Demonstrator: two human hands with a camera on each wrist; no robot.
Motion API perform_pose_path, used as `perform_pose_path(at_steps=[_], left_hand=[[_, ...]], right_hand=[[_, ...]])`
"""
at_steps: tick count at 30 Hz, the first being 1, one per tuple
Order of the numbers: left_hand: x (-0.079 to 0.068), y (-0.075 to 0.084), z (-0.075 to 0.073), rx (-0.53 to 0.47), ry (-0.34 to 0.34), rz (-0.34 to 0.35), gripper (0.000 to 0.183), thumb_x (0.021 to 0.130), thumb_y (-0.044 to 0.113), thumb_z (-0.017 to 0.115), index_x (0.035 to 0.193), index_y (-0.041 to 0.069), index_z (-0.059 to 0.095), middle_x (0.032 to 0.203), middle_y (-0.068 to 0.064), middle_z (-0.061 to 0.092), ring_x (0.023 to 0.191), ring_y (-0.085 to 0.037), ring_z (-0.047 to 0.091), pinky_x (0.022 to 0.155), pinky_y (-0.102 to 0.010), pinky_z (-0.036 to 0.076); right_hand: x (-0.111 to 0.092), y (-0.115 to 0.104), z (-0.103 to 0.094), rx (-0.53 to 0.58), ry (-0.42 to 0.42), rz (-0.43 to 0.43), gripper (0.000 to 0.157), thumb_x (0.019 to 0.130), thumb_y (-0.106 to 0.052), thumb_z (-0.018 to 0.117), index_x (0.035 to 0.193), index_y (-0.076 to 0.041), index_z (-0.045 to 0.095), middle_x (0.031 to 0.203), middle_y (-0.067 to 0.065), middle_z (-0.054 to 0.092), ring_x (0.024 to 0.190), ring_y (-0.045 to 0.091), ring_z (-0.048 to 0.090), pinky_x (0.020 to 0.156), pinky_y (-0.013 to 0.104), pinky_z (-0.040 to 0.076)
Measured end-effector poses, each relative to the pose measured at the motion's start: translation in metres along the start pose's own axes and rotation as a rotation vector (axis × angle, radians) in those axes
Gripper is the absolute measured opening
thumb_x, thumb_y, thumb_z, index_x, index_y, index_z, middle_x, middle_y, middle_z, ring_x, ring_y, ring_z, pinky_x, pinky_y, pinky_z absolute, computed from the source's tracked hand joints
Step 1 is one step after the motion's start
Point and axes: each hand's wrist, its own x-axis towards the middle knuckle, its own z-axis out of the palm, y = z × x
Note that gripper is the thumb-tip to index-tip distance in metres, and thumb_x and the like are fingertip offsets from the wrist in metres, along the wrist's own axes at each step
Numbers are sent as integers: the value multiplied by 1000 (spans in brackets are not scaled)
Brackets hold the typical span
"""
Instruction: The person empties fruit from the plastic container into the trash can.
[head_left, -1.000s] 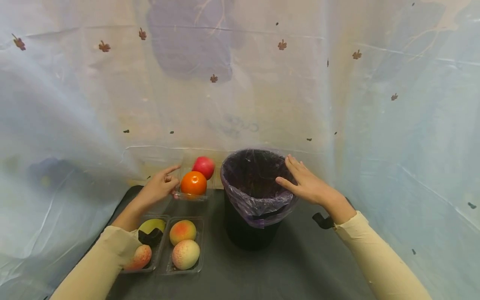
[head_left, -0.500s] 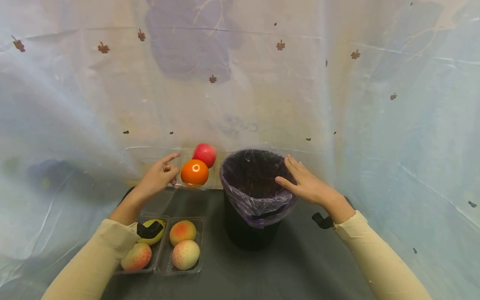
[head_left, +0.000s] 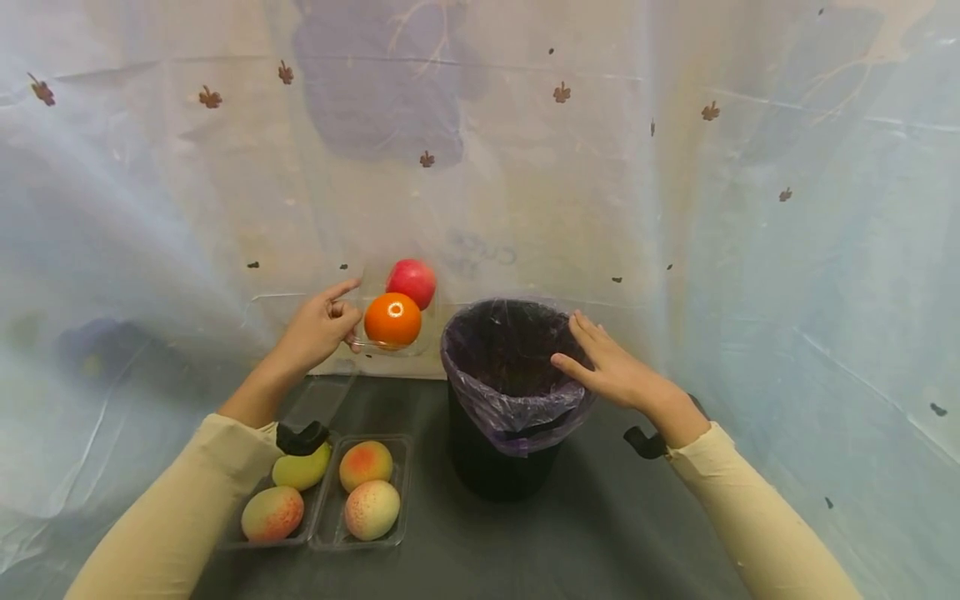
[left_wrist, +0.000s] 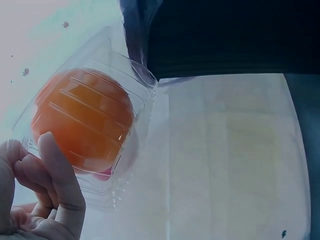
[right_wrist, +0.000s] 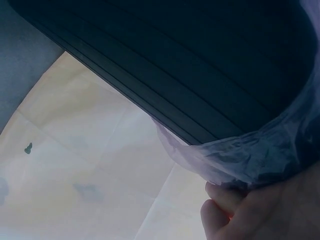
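My left hand [head_left: 318, 329] pinches the side of a clear plastic container [left_wrist: 132, 67], held up off the table. Inside it sit an orange [head_left: 392, 320] and, behind that, a red apple [head_left: 412, 282]. In the left wrist view the orange shows through the ribbed underside, and the apple is mostly hidden. To the right stands a black bin [head_left: 495, 467] with a purple plastic liner [head_left: 517, 421] folded over its rim. My right hand [head_left: 618, 367] rests at the rim's right side, fingers extended; the right wrist view has it against the liner.
Two clear containers stand at the front left of the dark table [head_left: 600, 542]. The right one holds two peaches [head_left: 372, 508]; the left holds a peach [head_left: 273, 513] and a yellow-green fruit [head_left: 302, 468], partly behind my arm. A patterned plastic sheet [head_left: 525, 208] hangs behind.
The left hand has lifted the container with the orange and apple upward, off the back of the table. The right hand and the bin have stayed in place.
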Motion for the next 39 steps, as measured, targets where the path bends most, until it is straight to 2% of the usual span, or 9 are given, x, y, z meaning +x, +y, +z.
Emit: perform_pose_path(at_steps=[7,15,20,23,28,32,36,39], left_hand=[[5,13,5,9,28,9,62,99,13,53,158,8,31,73,-15,57,61,-26,63,65,-34,59],[11,25,11,-2,32,31,65,98,12,54,158,12,30,77,-20,57,63,-27,62,65,-36,59],[13,33,17,-5,29,57,66,98,11,54,158,11,29,78,-21,57,61,-27,63,65,-34,59],[16,36,20,11,52,70,65,97,11,55,158,11,31,76,-21,57,59,-27,64,65,-31,57],[20,39,24,42,92,110,65,96,11,55,157,9,33,71,-14,55,58,-29,64,59,-31,53],[20,45,28,57,120,141,65,94,11,56,156,12,36,70,-12,53,56,-32,64,53,-34,50],[20,51,34,50,134,173,66,93,9,57,155,13,38,71,-13,53,56,-35,62,54,-36,54],[18,57,39,41,140,194,66,92,7,57,155,13,38,71,-14,55,54,-33,60,56,-39,57]], right_hand=[[0,1,1,-4,4,3,93,98,-70,37,162,-15,1,167,0,-11,153,34,-7,119,60,7],[0,1,1,6,4,5,92,98,-70,37,162,-15,1,167,-1,-12,153,32,-8,120,58,6],[-1,0,0,10,4,0,92,98,-70,37,162,-15,1,166,-1,-11,153,30,-8,120,57,6],[-1,0,0,11,4,-2,91,98,-69,37,162,-15,1,166,-2,-12,153,29,-8,121,56,5],[-1,0,0,9,8,-7,91,99,-69,37,162,-15,1,167,0,-11,154,28,-7,121,56,5],[0,0,1,5,7,-11,91,99,-69,37,162,-15,1,167,1,-10,154,29,-6,120,57,6],[0,0,1,15,2,-4,91,99,-69,37,162,-16,0,167,-1,-12,153,29,-8,120,57,5],[0,1,2,22,1,-2,91,99,-69,37,162,-16,0,167,0,-12,153,30,-8,120,58,5]])
